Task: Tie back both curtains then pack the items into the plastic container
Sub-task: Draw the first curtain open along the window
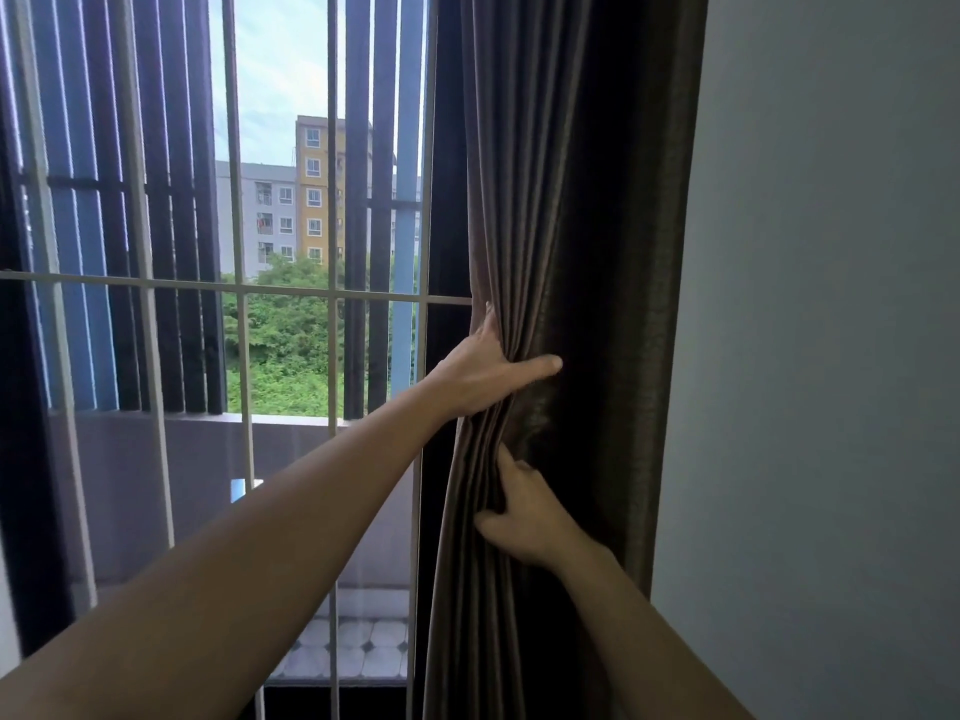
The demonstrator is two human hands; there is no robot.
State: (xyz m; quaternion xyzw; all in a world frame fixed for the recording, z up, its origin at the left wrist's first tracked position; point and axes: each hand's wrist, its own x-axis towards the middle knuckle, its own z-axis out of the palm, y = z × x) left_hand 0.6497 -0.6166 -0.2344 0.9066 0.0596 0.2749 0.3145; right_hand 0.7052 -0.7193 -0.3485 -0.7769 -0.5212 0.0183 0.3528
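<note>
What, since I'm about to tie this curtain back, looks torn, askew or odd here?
Nothing stands out. The brown curtain hangs in even folds beside the wall, the left hand and right hand gathering it; the window bars look intact.

The curtain (561,200) between window grille (236,288), left, and wall (831,304), right — left hand (488,371) above right hand (524,517) on its folds

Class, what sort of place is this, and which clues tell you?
Probably a room in an upper-floor flat: a brown curtain hangs beside a barred window, with a tiled balcony and apartment blocks outside.
</note>
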